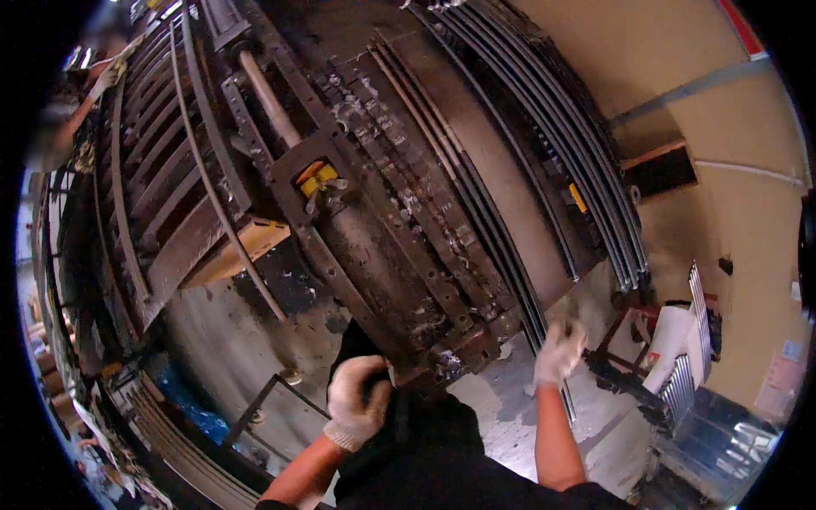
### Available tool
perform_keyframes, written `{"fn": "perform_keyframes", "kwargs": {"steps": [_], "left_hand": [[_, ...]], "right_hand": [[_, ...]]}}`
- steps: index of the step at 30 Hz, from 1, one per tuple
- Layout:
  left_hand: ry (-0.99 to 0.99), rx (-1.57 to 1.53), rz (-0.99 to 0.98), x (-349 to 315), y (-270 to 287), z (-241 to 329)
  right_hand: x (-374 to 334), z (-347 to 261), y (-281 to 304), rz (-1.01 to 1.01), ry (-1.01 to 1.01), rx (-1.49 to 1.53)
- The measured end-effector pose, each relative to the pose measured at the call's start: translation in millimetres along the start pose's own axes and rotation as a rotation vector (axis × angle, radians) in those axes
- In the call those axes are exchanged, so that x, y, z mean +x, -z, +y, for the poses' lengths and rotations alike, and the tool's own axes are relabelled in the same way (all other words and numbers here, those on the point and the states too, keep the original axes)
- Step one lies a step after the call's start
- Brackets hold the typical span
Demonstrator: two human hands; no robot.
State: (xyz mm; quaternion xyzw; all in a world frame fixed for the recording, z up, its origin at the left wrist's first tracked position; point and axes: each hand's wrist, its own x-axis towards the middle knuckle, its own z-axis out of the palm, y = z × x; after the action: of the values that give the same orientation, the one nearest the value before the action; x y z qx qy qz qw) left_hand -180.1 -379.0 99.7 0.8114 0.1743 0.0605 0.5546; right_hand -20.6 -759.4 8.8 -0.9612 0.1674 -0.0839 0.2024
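Observation:
My left hand [359,404], in a white knitted glove, is in front of my dark clothing, close to the near end of a long, dark metal machine bed [408,255]. Its fingers curl inward, and I see nothing sticking out of them. Farther right, my gloved right hand [559,353] is at the near end of several long, thin metal rods [489,221] lying along the bed's right side. It overlaps the rods, but its fingers are blurred, so a grip on them cannot be made out.
A bundle of dark rods [544,127] lies farther right, a yellow piece [578,198] beside it. Slatted metal framework [161,153] stands at left, where another person's gloved hand [106,81] touches it. Bright rods [680,387] stand by a tan wall [722,229]. Flat bars [183,433] lie lower left.

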Motion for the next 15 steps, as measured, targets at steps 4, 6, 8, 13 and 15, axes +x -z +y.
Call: {"fn": "perform_keyframes", "kwargs": {"steps": [4,6,8,13,15], "left_hand": [[0.012,-0.036,-0.305,1.2,-59.6,44.4],[0.050,-0.197,-0.404,4.5,-91.7,57.2],[-0.107,-0.161,-0.480,13.6,-119.6,70.8],[-0.270,-0.156,-0.568,38.9,-179.2,80.9],[0.076,-0.207,-0.478,46.6,-182.1,109.1]], "right_hand": [[-32.2,117.0,52.4,-0.491,-0.127,-0.071],[-19.2,124.1,63.4,-0.720,-0.128,-0.060],[3.4,126.7,72.1,-0.873,-0.101,-0.196],[-5.5,173.9,85.4,-0.539,0.090,-0.264],[-2.9,123.6,129.8,-0.691,-0.038,-0.224]]}}
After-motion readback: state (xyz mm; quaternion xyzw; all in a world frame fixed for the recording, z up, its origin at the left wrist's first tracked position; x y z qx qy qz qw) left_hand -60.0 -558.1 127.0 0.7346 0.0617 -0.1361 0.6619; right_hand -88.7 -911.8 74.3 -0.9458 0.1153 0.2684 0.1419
